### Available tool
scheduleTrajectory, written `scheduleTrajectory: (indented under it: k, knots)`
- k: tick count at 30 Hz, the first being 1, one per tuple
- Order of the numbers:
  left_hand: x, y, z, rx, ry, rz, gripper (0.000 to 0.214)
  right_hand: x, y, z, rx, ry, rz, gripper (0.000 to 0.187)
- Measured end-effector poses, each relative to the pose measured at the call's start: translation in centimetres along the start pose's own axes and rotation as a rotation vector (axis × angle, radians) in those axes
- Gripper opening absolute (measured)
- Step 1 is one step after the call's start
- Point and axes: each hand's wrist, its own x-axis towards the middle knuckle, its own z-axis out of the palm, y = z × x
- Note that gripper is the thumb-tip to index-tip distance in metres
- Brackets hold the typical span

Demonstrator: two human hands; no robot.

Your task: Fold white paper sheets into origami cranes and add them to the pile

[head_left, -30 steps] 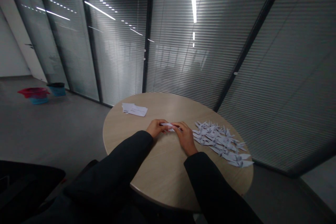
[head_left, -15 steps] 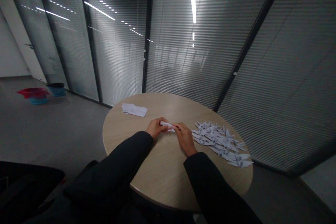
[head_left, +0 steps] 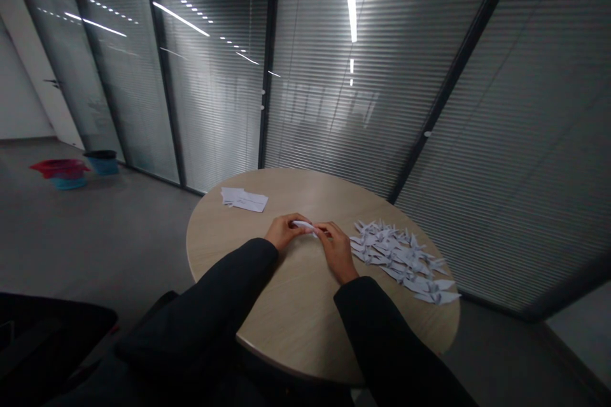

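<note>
No legible text; faint marks on paper sheets too small to read.

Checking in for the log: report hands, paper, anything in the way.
Left hand and right hand both gripping folded white paper over the round wooden table. Pile of paper cranes just past right hand.

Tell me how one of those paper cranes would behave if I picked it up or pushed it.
Probably very light, since the paper crane is thin folded paper. Its pointed wings likely bend easily under a hard pinch. Pushed, it may drag the other cranes, which lie overlapping it.
</note>
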Motion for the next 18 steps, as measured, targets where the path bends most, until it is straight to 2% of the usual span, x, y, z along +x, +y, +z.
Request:
scheduleTrajectory:
  k: [18]
  knots:
    - [-0.19,0.58,0.03,0.015,0.05,-0.013,0.03,-0.06,-0.15,0.2,0.053,0.004,0.071,0.023]
